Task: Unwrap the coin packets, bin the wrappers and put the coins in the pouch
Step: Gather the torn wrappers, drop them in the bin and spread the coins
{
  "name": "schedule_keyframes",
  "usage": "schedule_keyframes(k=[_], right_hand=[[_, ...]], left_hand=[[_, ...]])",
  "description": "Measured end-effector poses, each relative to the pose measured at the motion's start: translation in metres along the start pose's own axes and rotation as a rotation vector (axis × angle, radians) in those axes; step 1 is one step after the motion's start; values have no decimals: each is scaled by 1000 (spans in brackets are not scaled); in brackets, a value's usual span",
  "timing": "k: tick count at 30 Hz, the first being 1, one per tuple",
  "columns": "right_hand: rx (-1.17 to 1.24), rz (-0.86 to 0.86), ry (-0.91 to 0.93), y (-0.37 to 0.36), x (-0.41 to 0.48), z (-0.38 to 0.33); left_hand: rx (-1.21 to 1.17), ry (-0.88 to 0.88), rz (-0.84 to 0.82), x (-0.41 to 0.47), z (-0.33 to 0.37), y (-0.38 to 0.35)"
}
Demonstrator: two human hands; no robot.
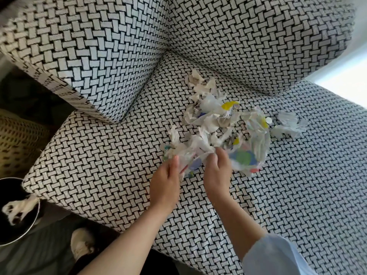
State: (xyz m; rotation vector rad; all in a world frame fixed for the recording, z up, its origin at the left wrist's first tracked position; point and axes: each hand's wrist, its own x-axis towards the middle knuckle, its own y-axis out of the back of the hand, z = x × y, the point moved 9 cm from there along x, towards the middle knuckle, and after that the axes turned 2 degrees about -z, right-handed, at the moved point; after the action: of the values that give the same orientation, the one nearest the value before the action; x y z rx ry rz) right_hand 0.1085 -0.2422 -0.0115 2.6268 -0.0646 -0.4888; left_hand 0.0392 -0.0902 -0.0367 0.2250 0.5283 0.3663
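Wrappers [208,124] lie torn open on the sofa [297,175]; left hand [164,183] and right hand [217,175] grips both hold scraps; coins [269,120] and binning seemingly remain

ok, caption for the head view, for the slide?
Left hand and right hand grip crumpled wrappers at the near edge of the pile on the sofa seat; one coin lies bare.

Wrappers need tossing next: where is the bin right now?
In the head view the bin stands at the far lower left, beside the corner of the sofa cushion and left of the left hand; a crumpled wrapper hangs at its rim.
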Motion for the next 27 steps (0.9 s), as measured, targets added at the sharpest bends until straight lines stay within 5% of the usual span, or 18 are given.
schedule_keyframes(k=[3, 7, 27], right_hand=[[343, -70, -222, -28, -12, -8], [430, -160, -404, -72, -41, -17], [316, -548, -453, -404, -240, -118]], left_hand=[[-296, 22, -23, 2, 15, 6], [-423, 41, 15, 2, 18, 36], [-593, 168, 556, -26, -134, 408]])
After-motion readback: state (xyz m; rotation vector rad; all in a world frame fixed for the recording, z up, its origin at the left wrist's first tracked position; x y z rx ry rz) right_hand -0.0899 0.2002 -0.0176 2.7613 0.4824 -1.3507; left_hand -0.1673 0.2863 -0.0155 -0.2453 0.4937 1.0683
